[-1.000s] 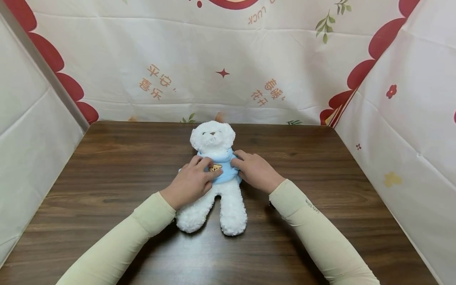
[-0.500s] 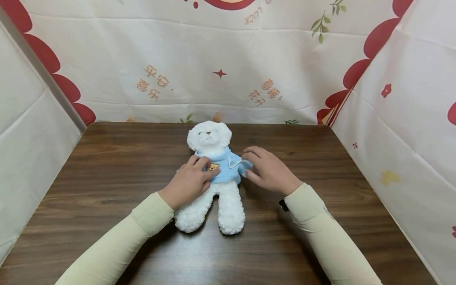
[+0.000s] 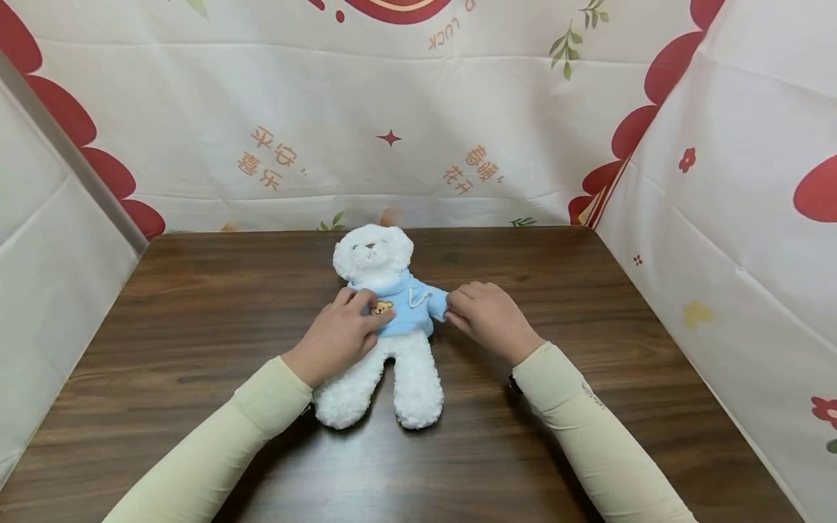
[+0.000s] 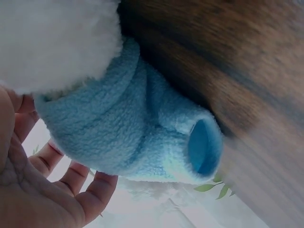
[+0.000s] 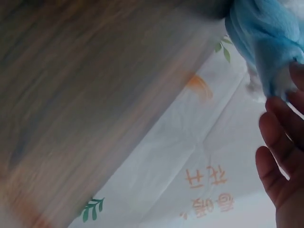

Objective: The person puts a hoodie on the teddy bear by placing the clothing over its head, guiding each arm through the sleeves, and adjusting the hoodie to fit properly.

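Note:
A white plush teddy bear (image 3: 418, 385) lies on its back on the table, head toward the far edge. It wears a light blue hoodie (image 3: 421, 309) with a small bear-face patch and a white drawstring. My left hand (image 3: 335, 335) rests over the hoodie's left front, fingers loosely bent. In the left wrist view, the sleeve (image 4: 202, 147) on that side gapes with nothing in its cuff. At the other sleeve, my right hand (image 3: 493, 316) pinches the cuff end; a bit of white paw (image 5: 284, 80) shows inside it in the right wrist view.
Dark wood-grain tabletop (image 3: 556, 290) surrounds the bear on every side. A white printed cloth (image 3: 386, 87) hangs behind the far edge, and a white side panel (image 3: 739, 240) stands along the right.
The right hand let go of the hoodie's side, moved outward, and now pinches the sleeve end, which is drawn out sideways. The left hand stays on the hoodie. The head view shifts slightly.

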{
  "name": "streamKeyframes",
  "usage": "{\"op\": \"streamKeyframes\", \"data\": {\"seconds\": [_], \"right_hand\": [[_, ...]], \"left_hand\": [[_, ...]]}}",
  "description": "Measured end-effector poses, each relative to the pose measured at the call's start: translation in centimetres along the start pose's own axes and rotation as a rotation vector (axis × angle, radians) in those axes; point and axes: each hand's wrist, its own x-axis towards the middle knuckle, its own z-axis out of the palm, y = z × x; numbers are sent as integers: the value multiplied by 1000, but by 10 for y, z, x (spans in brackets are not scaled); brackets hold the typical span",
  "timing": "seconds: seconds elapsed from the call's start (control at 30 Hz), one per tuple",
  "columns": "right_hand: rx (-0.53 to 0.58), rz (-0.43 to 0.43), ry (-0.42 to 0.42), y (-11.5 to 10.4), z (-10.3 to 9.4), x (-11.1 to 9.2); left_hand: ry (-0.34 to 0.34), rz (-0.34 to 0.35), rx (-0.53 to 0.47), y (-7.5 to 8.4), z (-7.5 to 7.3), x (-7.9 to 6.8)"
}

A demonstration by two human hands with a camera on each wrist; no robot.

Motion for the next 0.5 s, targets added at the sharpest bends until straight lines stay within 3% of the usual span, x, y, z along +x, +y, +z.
{"op": "streamKeyframes", "data": {"seconds": [0.13,0.37,0.5], "right_hand": [[-30,3,29,-3,6,7],[-82,24,5,-8,12,18],[-86,22,59,-2,13,16]], "left_hand": [[1,-1,12,-1,1,0],[-2,-15,21,-2,2,2],[0,-30,14,-2,3,-1]]}}
